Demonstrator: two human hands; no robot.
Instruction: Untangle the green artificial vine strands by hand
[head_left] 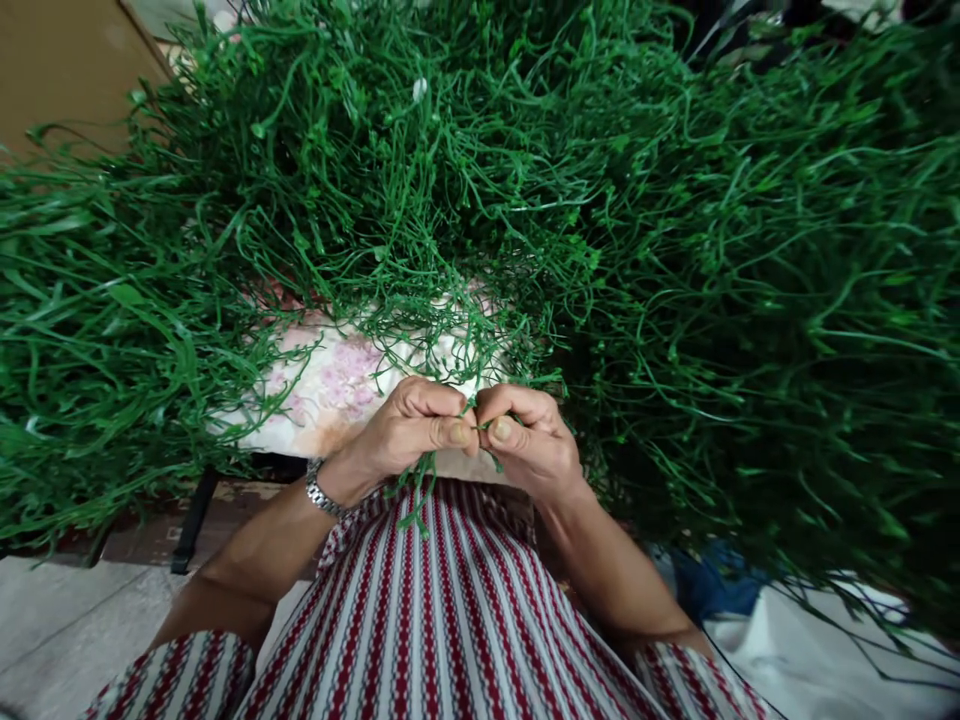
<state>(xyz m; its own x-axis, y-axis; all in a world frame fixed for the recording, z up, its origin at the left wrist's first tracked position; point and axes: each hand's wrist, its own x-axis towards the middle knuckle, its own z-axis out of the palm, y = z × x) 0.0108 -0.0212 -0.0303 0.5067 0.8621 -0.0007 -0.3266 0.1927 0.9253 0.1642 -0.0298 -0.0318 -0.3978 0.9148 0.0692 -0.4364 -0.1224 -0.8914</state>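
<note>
The watch band [321,488] is shiny metal. The striped top [442,610] is dull woven cloth. The flowery fabric [330,375] looks matt and crinkly. The green stems [375,140] are smooth and a bit glossy. The brown panel [67,65] looks smooth and dull.

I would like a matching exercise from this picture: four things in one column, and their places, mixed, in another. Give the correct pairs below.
Things:
1. silver metal link band
2. thin green plant stem
3. white cloth with pink-purple flower pattern
4. red, white and grey striped clothing

Places:
A. partly covered by heaped green stems
B. on the person's body
C. around the left wrist
D. pinched between the left hand and the right hand

Pairs: 1-C, 2-D, 3-A, 4-B
</note>
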